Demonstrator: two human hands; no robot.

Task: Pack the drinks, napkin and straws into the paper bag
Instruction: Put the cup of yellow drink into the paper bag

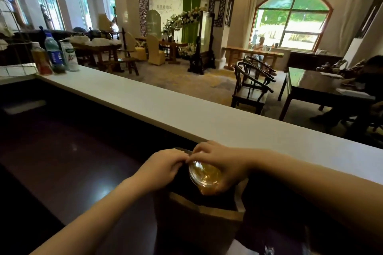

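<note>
A brown paper bag (217, 214) stands open on the dark counter, low in the middle of the view. Above its mouth my right hand (222, 163) grips a clear plastic cup of amber drink (204, 176), tilted so its domed lid faces me. My left hand (163, 165) sits just left of the cup, fingers curled together at the bag's far rim, fingertips touching those of the right hand. Whether the left fingers pinch the bag's edge is hidden. No napkin or straws are visible.
A long white ledge (186, 114) runs diagonally behind the dark counter (72, 151). Three plastic bottles (56, 54) stand at its far left end. Beyond lie wooden chairs (250, 87), tables and seated people.
</note>
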